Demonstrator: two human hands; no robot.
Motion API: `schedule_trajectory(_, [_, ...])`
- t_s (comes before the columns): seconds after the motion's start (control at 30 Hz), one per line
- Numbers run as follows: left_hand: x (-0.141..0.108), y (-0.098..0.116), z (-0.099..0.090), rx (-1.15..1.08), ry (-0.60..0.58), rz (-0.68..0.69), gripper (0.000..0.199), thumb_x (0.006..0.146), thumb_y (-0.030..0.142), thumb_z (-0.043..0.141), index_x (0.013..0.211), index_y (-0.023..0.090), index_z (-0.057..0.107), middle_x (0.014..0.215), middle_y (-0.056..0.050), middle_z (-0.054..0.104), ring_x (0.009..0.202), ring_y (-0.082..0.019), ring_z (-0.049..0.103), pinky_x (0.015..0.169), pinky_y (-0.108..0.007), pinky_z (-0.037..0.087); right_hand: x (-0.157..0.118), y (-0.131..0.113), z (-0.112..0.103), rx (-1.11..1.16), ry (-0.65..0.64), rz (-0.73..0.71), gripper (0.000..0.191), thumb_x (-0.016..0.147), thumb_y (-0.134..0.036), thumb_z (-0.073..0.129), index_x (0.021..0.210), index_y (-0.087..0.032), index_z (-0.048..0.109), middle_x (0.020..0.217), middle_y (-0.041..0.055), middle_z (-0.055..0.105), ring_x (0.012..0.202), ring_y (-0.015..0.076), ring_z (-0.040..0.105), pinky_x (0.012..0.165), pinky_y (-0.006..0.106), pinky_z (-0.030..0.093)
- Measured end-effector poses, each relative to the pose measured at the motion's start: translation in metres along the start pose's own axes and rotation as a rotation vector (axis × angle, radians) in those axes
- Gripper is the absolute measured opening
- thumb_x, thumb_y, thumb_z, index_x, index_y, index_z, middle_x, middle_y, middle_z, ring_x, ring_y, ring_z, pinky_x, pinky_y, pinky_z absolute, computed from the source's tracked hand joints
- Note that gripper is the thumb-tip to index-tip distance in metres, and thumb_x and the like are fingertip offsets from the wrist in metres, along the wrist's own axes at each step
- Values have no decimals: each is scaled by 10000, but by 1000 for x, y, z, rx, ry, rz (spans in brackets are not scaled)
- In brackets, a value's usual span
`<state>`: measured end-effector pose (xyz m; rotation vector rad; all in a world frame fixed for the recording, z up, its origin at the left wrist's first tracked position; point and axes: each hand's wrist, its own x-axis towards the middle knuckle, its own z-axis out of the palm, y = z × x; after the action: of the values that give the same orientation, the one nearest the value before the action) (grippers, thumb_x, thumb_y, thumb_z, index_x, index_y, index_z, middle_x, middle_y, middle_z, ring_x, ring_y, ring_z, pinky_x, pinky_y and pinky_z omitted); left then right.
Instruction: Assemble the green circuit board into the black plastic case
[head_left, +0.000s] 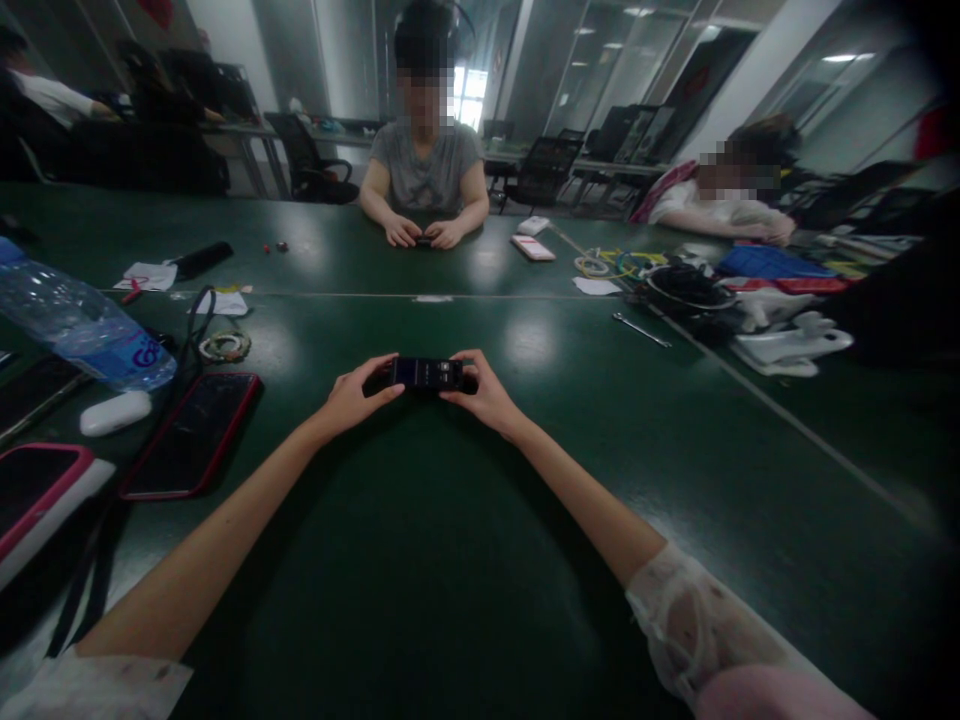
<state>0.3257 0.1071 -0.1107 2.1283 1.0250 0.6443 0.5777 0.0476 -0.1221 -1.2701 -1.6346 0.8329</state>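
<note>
Between both my hands is a small black device with a lit screen [427, 374], held just over the green table [420, 560]. My left hand [361, 397] grips its left end, thumb at the lower edge and fingers at the upper edge. On the opposite end, my right hand [487, 398] pinches it in the same way. White marks show on the screen, too small to read. To the left of my left hand lie a phone in a red case [191, 435] and a beaded bracelet [225, 346].
At left are a tilted water bottle [112, 335], a white earbud case [115, 413] and a pink-edged phone [37, 480]. Rightward lie a wrench [641, 331], black cables [686, 290] and white gloves [791, 345]. Across sits a person in grey [427, 165]; another person [720, 200] leans at right.
</note>
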Motion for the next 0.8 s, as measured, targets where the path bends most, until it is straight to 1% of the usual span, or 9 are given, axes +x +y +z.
schedule_trajectory(0.2, [0, -1, 1, -85, 11, -2, 569, 857, 480, 556, 1346, 237, 398, 1369, -93, 516, 1274, -260, 479, 1063, -480, 372, 0, 4, 0, -48, 10, -20, 504, 758, -208, 693, 1160, -273, 397, 1102, 43, 585, 1054, 234, 587, 962, 488, 432])
schedule_trajectory(0.3, [2, -4, 3, -90, 20, -1, 546, 870, 474, 538, 1344, 234, 415, 1377, -87, 512, 1270, -251, 485, 1057, -465, 383, 0, 5, 0, -120, 45, -11, 497, 755, -237, 700, 1158, -280, 414, 1129, 51, 563, 1105, 254, 542, 956, 502, 426])
schedule_trajectory(0.5, [6, -11, 5, -3, 46, -9, 500, 912, 449, 469, 1371, 257, 423, 1348, -71, 546, 1239, -249, 512, 1054, -468, 374, 0, 6, 1, -213, 122, 5, 500, 728, -317, 734, 1146, -282, 462, 1172, 57, 519, 1181, 262, 459, 986, 491, 406])
schedule_trajectory(0.67, [6, -14, 5, 85, 43, 1, 460, 941, 414, 423, 1374, 260, 431, 1305, -71, 580, 1204, -255, 533, 1041, -499, 364, -1, 7, 1, -217, 129, 67, 499, 729, -384, 728, 1147, -264, 483, 1165, 76, 489, 1169, 273, 460, 983, 515, 414])
schedule_trajectory(0.8, [5, -12, 4, 91, 41, 20, 458, 945, 378, 424, 1386, 253, 415, 1311, -70, 576, 1205, -245, 532, 1037, -487, 369, -1, 8, 1, -208, 128, 70, 514, 740, -380, 721, 1179, -265, 481, 1183, 79, 484, 1152, 265, 481, 984, 513, 423])
